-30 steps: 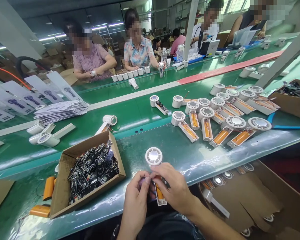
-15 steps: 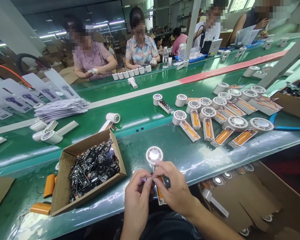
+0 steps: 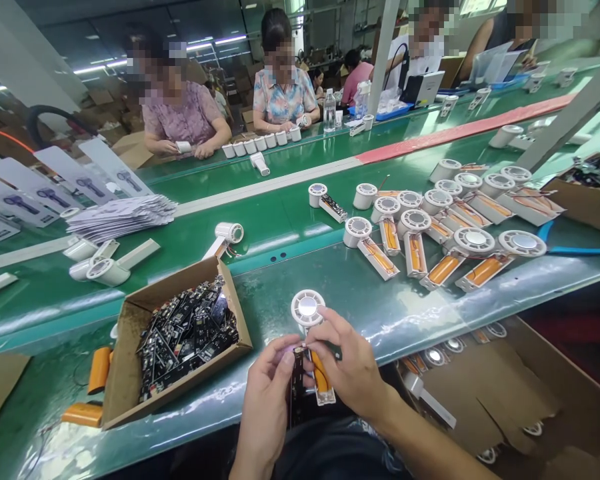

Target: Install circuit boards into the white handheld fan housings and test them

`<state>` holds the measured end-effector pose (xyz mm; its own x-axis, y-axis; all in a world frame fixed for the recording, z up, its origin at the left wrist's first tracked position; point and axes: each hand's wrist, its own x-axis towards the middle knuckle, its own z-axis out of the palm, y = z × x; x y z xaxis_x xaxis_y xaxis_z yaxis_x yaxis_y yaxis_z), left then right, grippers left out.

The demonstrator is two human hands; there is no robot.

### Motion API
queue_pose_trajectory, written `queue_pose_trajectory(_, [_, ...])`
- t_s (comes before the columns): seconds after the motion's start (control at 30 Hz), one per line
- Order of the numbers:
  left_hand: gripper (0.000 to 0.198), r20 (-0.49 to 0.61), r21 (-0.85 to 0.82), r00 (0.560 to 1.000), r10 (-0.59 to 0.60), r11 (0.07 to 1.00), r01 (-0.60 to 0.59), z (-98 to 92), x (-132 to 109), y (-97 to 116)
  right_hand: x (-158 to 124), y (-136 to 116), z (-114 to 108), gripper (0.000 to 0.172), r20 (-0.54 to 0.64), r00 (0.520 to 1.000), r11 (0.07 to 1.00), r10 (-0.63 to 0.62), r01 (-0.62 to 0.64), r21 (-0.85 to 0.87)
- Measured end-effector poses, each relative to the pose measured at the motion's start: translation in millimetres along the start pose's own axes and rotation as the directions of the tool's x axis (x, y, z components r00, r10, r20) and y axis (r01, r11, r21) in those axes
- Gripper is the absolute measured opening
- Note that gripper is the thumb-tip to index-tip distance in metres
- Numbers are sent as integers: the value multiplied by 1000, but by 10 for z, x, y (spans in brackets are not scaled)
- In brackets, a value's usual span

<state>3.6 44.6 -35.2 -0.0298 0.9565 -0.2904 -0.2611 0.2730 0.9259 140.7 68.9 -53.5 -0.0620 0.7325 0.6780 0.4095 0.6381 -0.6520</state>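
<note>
A white handheld fan half-shell [image 3: 309, 311] lies at the near edge of the green bench, its round head pointing away and an orange battery [image 3: 319, 377] in its handle. My left hand [image 3: 267, 393] pinches a narrow black circuit board [image 3: 297, 383] upright beside the handle. My right hand [image 3: 351, 367] is closed over the handle's upper part, fingertips meeting the board's top end.
A cardboard box of black circuit boards [image 3: 187, 333] sits to the left, with loose orange batteries [image 3: 99, 369] beside it. Several open fan shells with batteries [image 3: 430, 233] lie to the right. A carton of fan parts [image 3: 485, 393] stands below the bench. Other people work across the conveyor [image 3: 280, 220].
The black circuit board has come up on end in my left hand beside the fan handle. My right hand's fingers have shifted up to the board's top.
</note>
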Motion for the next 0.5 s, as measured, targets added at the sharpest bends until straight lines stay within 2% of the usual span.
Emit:
queue_pose_trajectory(0.17, [32,-79,-86,997,3,996,-10,-1,-20,-51,23,-78,-7,52,56,996,998,65,-63,-29])
queue_pose_trajectory(0.33, [29,-111,-67,992,57,996,-65,14,-17,-103,10,-128,28,47,43,996,996,80,-78,-46])
queue_pose_trajectory(0.5, [31,-198,-15,974,110,993,-115,50,-44,-146,36,-147,11,48,46,988,990,144,-144,-2])
